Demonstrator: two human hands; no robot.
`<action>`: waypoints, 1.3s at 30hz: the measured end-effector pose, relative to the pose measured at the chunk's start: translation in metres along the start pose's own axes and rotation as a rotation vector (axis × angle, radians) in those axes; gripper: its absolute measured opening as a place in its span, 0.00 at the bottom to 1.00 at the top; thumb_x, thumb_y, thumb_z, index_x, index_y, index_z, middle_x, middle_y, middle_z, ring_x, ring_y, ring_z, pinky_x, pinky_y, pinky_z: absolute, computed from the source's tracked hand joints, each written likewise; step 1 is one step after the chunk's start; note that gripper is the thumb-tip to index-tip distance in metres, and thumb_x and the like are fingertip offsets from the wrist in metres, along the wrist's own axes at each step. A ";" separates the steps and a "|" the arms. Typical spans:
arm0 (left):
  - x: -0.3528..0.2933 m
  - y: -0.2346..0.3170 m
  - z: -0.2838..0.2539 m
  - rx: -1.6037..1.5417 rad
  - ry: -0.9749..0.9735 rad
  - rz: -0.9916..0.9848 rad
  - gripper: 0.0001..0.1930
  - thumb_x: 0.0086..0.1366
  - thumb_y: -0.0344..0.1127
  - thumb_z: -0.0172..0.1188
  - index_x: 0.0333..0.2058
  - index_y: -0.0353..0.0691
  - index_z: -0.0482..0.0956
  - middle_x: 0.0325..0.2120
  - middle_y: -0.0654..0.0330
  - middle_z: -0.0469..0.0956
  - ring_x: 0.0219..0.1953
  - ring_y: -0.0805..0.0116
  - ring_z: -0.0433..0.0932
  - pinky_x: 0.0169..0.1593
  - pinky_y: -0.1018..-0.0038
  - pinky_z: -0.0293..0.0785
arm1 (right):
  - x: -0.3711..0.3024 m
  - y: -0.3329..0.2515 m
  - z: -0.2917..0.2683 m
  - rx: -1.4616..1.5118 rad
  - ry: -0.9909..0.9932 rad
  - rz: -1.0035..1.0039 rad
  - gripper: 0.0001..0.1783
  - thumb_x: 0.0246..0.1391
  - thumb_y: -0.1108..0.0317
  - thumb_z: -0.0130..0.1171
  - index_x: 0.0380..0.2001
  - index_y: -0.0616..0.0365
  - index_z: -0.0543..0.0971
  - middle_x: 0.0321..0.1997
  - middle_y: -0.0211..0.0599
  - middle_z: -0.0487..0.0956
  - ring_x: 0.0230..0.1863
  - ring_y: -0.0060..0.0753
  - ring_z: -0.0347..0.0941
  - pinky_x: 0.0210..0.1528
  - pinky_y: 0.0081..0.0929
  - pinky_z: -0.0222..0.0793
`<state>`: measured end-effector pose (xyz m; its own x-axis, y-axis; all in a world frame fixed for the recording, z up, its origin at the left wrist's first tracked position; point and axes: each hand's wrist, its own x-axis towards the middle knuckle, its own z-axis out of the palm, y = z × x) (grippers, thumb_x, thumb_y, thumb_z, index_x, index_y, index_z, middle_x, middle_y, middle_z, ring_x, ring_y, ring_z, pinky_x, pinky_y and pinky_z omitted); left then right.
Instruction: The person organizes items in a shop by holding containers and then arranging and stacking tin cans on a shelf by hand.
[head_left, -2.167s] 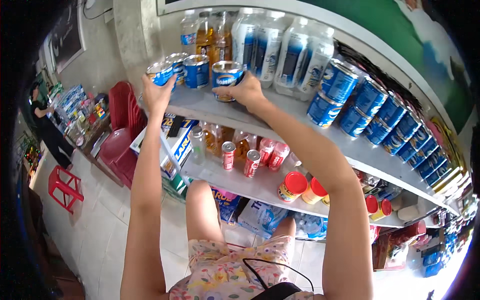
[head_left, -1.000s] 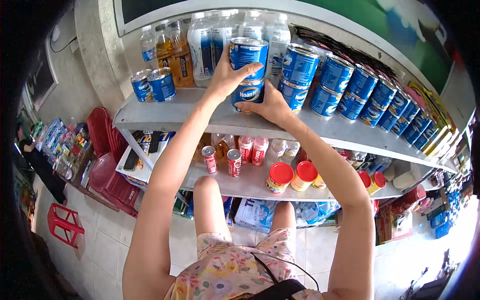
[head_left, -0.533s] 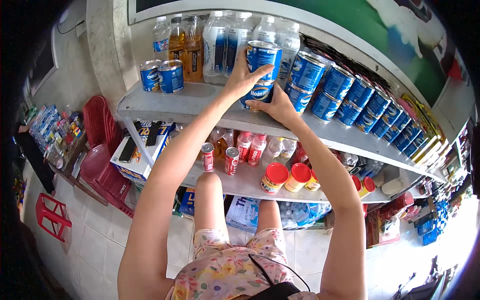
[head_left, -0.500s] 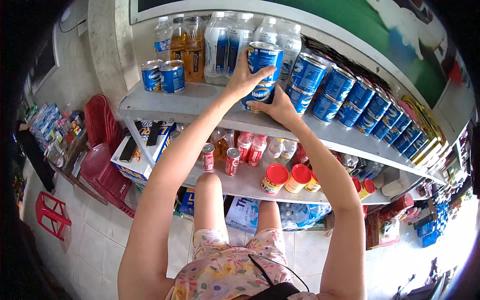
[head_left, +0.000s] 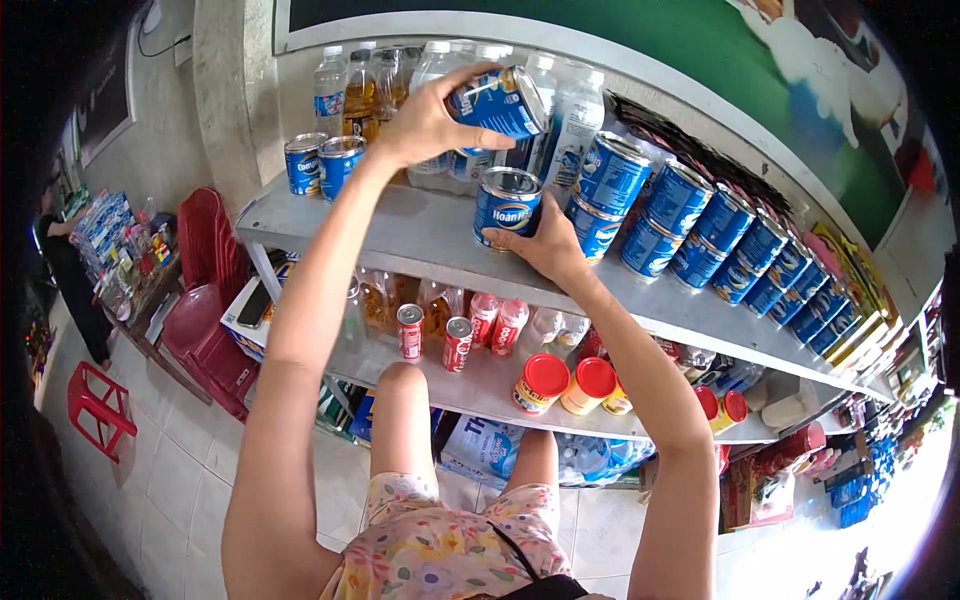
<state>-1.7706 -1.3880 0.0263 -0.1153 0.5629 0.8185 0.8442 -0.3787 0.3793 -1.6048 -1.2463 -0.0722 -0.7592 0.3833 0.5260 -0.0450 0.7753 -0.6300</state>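
Tilted in the air above the top shelf (head_left: 400, 220) is a blue tin can (head_left: 510, 100), gripped by my left hand (head_left: 420, 125) with the thumb beneath it. Below it, a second blue tin can (head_left: 505, 212) stands upright on the shelf near its front edge. My right hand (head_left: 553, 242) is closed round that can's right side, thumb across its front. The two cans are apart. Just right of my right hand begins a row of stacked blue cans (head_left: 613, 170), two high. Two more blue cans (head_left: 323, 168) stand at the shelf's left end.
Plastic bottles (head_left: 375, 90) line the wall behind the cans. The lower shelf holds red soda cans (head_left: 410, 332) and red-lidded tubs (head_left: 545, 380). Stacked red chairs (head_left: 210, 300) and a red stool (head_left: 98, 410) are at left, with a person (head_left: 75, 270) beyond.
My left hand has lifted the upper can off the lower one, moving it left and tipping it. The right hand stays on the lower can. A person has come into view at far left.
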 end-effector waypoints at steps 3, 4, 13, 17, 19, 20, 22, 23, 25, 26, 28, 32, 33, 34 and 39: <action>0.030 0.028 -0.038 0.329 -0.177 0.157 0.44 0.33 0.51 0.79 0.51 0.43 0.71 0.41 0.55 0.77 0.43 0.63 0.78 0.49 0.70 0.75 | -0.002 -0.001 0.005 -0.003 0.068 -0.068 0.56 0.37 0.51 0.74 0.61 0.69 0.53 0.51 0.60 0.73 0.51 0.49 0.73 0.54 0.34 0.68; 0.043 0.045 -0.044 0.480 -0.322 0.122 0.43 0.32 0.46 0.79 0.50 0.44 0.69 0.45 0.57 0.75 0.49 0.63 0.75 0.51 0.69 0.75 | -0.002 0.002 0.006 0.092 0.154 -0.138 0.56 0.39 0.55 0.74 0.62 0.68 0.50 0.53 0.62 0.70 0.53 0.51 0.71 0.55 0.36 0.68; 0.097 0.076 0.033 0.989 -1.165 -0.014 0.47 0.22 0.43 0.81 0.48 0.37 0.73 0.45 0.49 0.75 0.48 0.51 0.74 0.47 0.62 0.74 | 0.000 -0.003 -0.002 0.179 0.235 -0.385 0.45 0.54 0.66 0.61 0.65 0.68 0.46 0.65 0.63 0.57 0.65 0.52 0.57 0.63 0.39 0.57; 0.100 0.064 0.043 1.045 -1.211 -0.148 0.51 0.22 0.43 0.81 0.52 0.37 0.70 0.45 0.49 0.75 0.51 0.51 0.72 0.50 0.62 0.73 | -0.004 -0.009 -0.001 0.146 0.081 -0.293 0.37 0.61 0.62 0.54 0.65 0.67 0.50 0.62 0.50 0.63 0.61 0.34 0.61 0.61 0.28 0.59; 0.102 0.058 0.045 1.027 -1.192 -0.112 0.52 0.21 0.43 0.81 0.52 0.37 0.68 0.46 0.49 0.74 0.52 0.51 0.71 0.51 0.62 0.72 | -0.005 -0.010 -0.001 0.272 0.139 -0.267 0.34 0.63 0.60 0.50 0.64 0.68 0.53 0.57 0.47 0.69 0.57 0.31 0.65 0.58 0.25 0.60; 0.104 0.056 0.042 0.881 -1.177 -0.055 0.52 0.21 0.42 0.81 0.52 0.36 0.68 0.46 0.49 0.74 0.52 0.51 0.71 0.51 0.62 0.71 | -0.005 -0.013 -0.003 0.280 0.151 -0.244 0.33 0.64 0.61 0.50 0.64 0.69 0.54 0.56 0.47 0.70 0.56 0.32 0.65 0.58 0.25 0.60; 0.100 0.049 0.036 0.671 -1.082 0.055 0.50 0.21 0.42 0.80 0.50 0.38 0.68 0.46 0.48 0.74 0.52 0.51 0.72 0.51 0.61 0.70 | -0.006 -0.013 -0.004 0.266 0.189 -0.209 0.31 0.63 0.61 0.50 0.62 0.69 0.56 0.54 0.49 0.71 0.56 0.34 0.67 0.58 0.26 0.60; 0.095 0.044 0.033 0.671 -1.080 0.057 0.50 0.21 0.42 0.80 0.50 0.38 0.68 0.46 0.48 0.74 0.52 0.51 0.72 0.51 0.61 0.70 | -0.004 -0.012 -0.004 0.264 0.189 -0.210 0.31 0.63 0.61 0.50 0.62 0.69 0.56 0.54 0.49 0.71 0.56 0.34 0.67 0.58 0.26 0.60; 0.084 0.035 0.029 0.488 -0.926 0.052 0.49 0.23 0.43 0.80 0.50 0.41 0.68 0.46 0.48 0.74 0.52 0.52 0.72 0.51 0.60 0.70 | -0.004 -0.011 -0.001 -0.040 0.289 -0.244 0.31 0.63 0.61 0.50 0.62 0.70 0.56 0.55 0.51 0.71 0.57 0.36 0.66 0.59 0.27 0.60; 0.083 0.032 0.025 0.462 -0.921 0.045 0.48 0.26 0.44 0.80 0.51 0.43 0.67 0.47 0.48 0.74 0.53 0.51 0.71 0.53 0.60 0.69 | -0.002 -0.009 0.000 -0.019 0.300 -0.240 0.32 0.63 0.62 0.51 0.62 0.69 0.56 0.55 0.50 0.71 0.56 0.34 0.66 0.58 0.27 0.60; 0.080 0.029 0.023 0.417 -0.899 0.049 0.49 0.27 0.44 0.79 0.53 0.43 0.66 0.48 0.48 0.73 0.54 0.51 0.71 0.54 0.60 0.68 | 0.002 -0.005 0.004 0.137 0.247 -0.270 0.33 0.62 0.60 0.53 0.61 0.70 0.55 0.55 0.54 0.70 0.57 0.38 0.66 0.58 0.29 0.61; 0.070 0.016 0.020 0.253 -0.847 0.036 0.54 0.33 0.41 0.77 0.61 0.45 0.58 0.55 0.47 0.67 0.59 0.53 0.66 0.61 0.63 0.63 | 0.006 -0.009 0.002 0.459 0.046 -0.155 0.36 0.57 0.56 0.59 0.59 0.69 0.59 0.50 0.46 0.74 0.50 0.31 0.70 0.53 0.27 0.66; 0.068 0.012 0.020 0.179 -0.808 0.036 0.55 0.35 0.41 0.76 0.63 0.45 0.55 0.57 0.47 0.65 0.61 0.54 0.64 0.63 0.64 0.61 | 0.007 -0.012 -0.002 0.506 -0.004 -0.089 0.35 0.56 0.56 0.61 0.58 0.69 0.61 0.49 0.44 0.74 0.49 0.30 0.71 0.53 0.27 0.66; 0.067 0.008 0.020 0.023 -0.803 0.009 0.53 0.41 0.40 0.74 0.65 0.46 0.52 0.60 0.47 0.62 0.63 0.55 0.61 0.66 0.65 0.56 | 0.008 -0.021 -0.005 0.508 -0.005 -0.025 0.35 0.54 0.55 0.63 0.56 0.69 0.63 0.47 0.43 0.75 0.48 0.28 0.71 0.53 0.26 0.66; 0.058 0.009 -0.003 -0.021 -0.492 -0.047 0.39 0.54 0.48 0.66 0.62 0.43 0.60 0.58 0.51 0.66 0.61 0.58 0.63 0.66 0.61 0.58 | 0.026 -0.009 -0.007 0.640 -0.046 0.095 0.40 0.44 0.52 0.71 0.52 0.67 0.66 0.48 0.47 0.76 0.48 0.35 0.73 0.52 0.32 0.69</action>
<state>-1.7710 -1.3609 0.0786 0.1119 0.8579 0.5015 0.8326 -0.3564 0.4240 -1.6192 -1.2401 -0.0489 -0.8055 0.4021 0.4352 -0.3438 0.2810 -0.8960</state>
